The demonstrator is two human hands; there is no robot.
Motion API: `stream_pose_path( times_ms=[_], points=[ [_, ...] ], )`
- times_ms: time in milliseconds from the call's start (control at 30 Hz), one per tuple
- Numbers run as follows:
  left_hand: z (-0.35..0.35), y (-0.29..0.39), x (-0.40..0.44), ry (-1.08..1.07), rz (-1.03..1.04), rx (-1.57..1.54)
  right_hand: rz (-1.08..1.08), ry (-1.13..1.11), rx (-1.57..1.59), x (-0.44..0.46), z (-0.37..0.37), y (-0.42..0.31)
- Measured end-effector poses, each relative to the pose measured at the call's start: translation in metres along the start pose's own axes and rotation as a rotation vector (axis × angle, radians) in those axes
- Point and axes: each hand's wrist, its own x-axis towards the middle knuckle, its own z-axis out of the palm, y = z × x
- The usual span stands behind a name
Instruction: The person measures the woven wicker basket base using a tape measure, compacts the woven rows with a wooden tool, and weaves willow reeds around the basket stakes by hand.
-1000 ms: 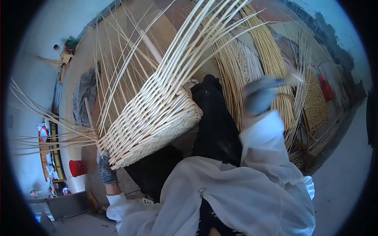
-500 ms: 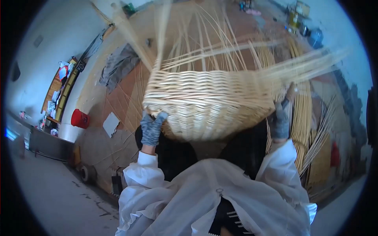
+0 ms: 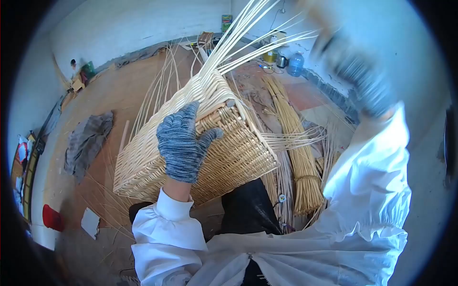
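A half-woven wicker basket [image 3: 229, 152] is tilted on its side in front of me, over my dark-clad legs. Its woven bottom partly faces me, and long unwoven willow rods [image 3: 238, 35] fan out from its upper corner. My left hand [image 3: 183, 140], in a grey knit glove, grips the basket along its bottom edge, thumb on the underside and fingers over the side wall. High at the upper right, away from the basket, my gloved right hand [image 3: 355, 71] is raised and smeared by motion. Whether it holds anything I cannot make out.
A tied bundle of rods [image 3: 305, 186] lies right of the basket, with paler loose rods beside it. A grey cloth [image 3: 88, 143], a red bucket [image 3: 52, 218] and a white sheet [image 3: 90, 223] are at left. A blue water bottle [image 3: 296, 64] stands by the far wall.
The basket has turned from level to a steep tilt, showing its underside. My left hand now lies across its bottom edge. My right hand has left the basket's right side and swung up.
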Motion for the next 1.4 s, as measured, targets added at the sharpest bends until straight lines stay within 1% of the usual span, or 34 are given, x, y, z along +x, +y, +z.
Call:
stream_pose_path(
  times_ms=[33,67,133,167,267,300,333,467,533,600,633,667,700,733,767,833,867,900,933,967,1000,1033,1067,1100,1133,1167,1200,1233,1300,1367,1400],
  points=[
    [0.001,0.001,-0.002,0.002,-0.004,-0.011,-0.123,0.177,0.150,0.010,-0.029,-0.004],
    [0.002,0.002,-0.003,0.002,-0.010,-0.018,-0.121,0.174,0.144,0.020,-0.033,-0.017],
    [0.005,0.000,-0.007,0.030,-0.006,-0.022,-0.678,-0.123,0.718,0.039,-0.018,-0.044],
    [0.005,0.001,-0.008,0.030,-0.011,-0.026,-0.674,-0.127,0.716,0.039,-0.002,-0.048],
    [0.006,0.004,-0.009,0.019,-0.009,0.059,-0.194,-0.397,-0.111,0.027,0.063,-0.030],
    [0.006,0.003,-0.004,0.038,-0.010,0.057,-0.037,-0.468,-0.400,0.030,0.071,-0.023],
    [0.005,0.002,-0.005,0.031,-0.025,0.059,-0.041,-0.473,-0.408,0.032,0.075,-0.014],
    [0.001,0.007,-0.009,0.020,-0.083,0.073,-0.394,-0.097,-0.846,0.026,0.060,0.041],
    [-0.001,0.010,-0.010,0.002,-0.120,0.099,-0.579,0.112,-1.045,0.023,0.058,0.038],
    [-0.005,0.011,-0.011,-0.014,-0.138,0.132,0.307,-0.379,-0.294,0.020,0.094,0.030],
    [-0.001,0.012,-0.008,-0.018,-0.164,0.151,0.290,-0.379,-0.300,0.030,0.087,0.011],
    [0.004,0.004,-0.014,-0.100,-0.218,0.074,0.121,-0.431,-0.196,0.037,0.074,-0.021],
    [0.002,0.001,-0.016,-0.101,-0.224,0.080,-0.046,-0.481,-0.088,0.041,0.064,-0.044],
    [-0.006,-0.002,-0.016,-0.141,-0.189,0.020,0.186,-0.500,-0.210,0.050,0.054,-0.052],
    [-0.015,-0.007,-0.017,-0.178,-0.156,-0.038,0.170,-0.507,-0.213,0.051,0.056,-0.062],
    [-0.022,-0.022,-0.026,-0.156,-0.157,-0.046,0.214,-0.538,-0.250,0.055,0.059,-0.074],
    [-0.020,-0.024,-0.033,-0.157,-0.143,-0.060,-0.026,-0.544,-0.363,0.056,0.057,-0.064],
    [-0.017,-0.024,-0.039,-0.156,-0.148,-0.055,-0.031,-0.548,-0.360,0.070,0.032,-0.048],
    [-0.011,-0.023,-0.044,-0.127,-0.230,-0.041,-0.280,-0.411,-0.385,0.097,-0.005,-0.025],
    [-0.004,-0.025,-0.048,-0.097,-0.314,-0.031,-0.525,-0.270,-0.408,0.113,-0.021,-0.011],
    [0.000,-0.027,-0.049,-0.097,-0.323,-0.039,-0.501,-0.047,-0.440,0.107,-0.037,-0.024],
    [0.003,-0.029,-0.049,-0.095,-0.324,-0.046,-0.468,0.108,-0.481,0.096,-0.032,-0.029],
    [0.005,-0.031,-0.049,-0.093,-0.325,-0.053,-0.472,0.188,-0.526,0.083,-0.014,-0.024],
    [0.007,-0.030,-0.052,-0.094,-0.331,-0.058,-0.475,0.175,-0.565,0.075,0.017,-0.004],
    [0.007,-0.030,-0.052,-0.081,-0.329,-0.077,-0.429,0.040,-0.570,0.063,0.059,0.025],
    [0.008,-0.030,-0.052,-0.064,-0.327,-0.095,-0.230,-0.133,-0.473,0.043,0.103,0.032],
    [0.011,-0.033,-0.053,-0.054,-0.329,-0.093,-0.086,-0.233,-0.363,0.028,0.136,0.026],
    [0.012,-0.037,-0.056,-0.053,-0.294,-0.059,-0.092,-0.220,-0.354,0.030,0.133,0.020],
    [0.019,-0.040,-0.054,-0.047,-0.279,-0.030,-0.342,-0.138,-0.384,0.033,0.114,0.005],
    [0.019,-0.039,-0.055,-0.053,-0.278,-0.063,-0.114,0.306,0.276,0.007,0.110,-0.032],
    [0.021,-0.041,-0.057,-0.036,-0.271,-0.065,-0.353,0.463,0.096,-0.010,0.111,-0.013]
  ],
)
